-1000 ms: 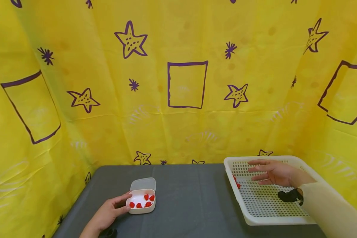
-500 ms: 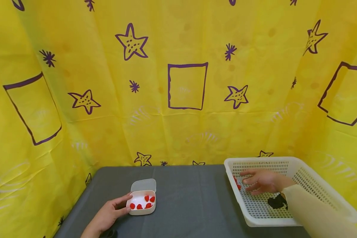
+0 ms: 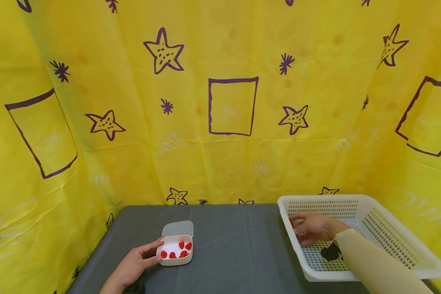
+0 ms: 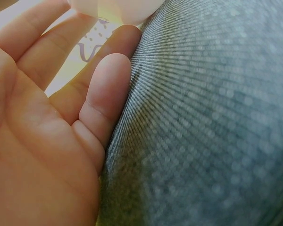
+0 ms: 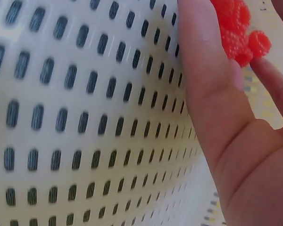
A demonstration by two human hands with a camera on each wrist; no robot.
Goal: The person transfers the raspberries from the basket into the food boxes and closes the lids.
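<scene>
Steady small box [image 3: 176, 261] on tabletop [image 3: 235, 245] with left hand [image 3: 132, 261], half-open, gripping its left side. With right hand [image 3: 317, 228], part-curled at raspberries [image 5: 236, 28] beside left wall of basket [image 3: 330, 276] (cannot tell if gripping), pinch gently.

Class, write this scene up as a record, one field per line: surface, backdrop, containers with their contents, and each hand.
Surface: dark grey cloth
Backdrop: yellow sheet with purple stars and outlines
Box: small, pale, on the left
Box lid: open, behind the box
Box contents: at least five red berries
Left hand: fingers and thumb touch the box's left end
Basket: white, perforated, on the right
Basket contents: basket berries, red, by its left wall
Right hand: in the basket, at those berries; grip unclear
</scene>
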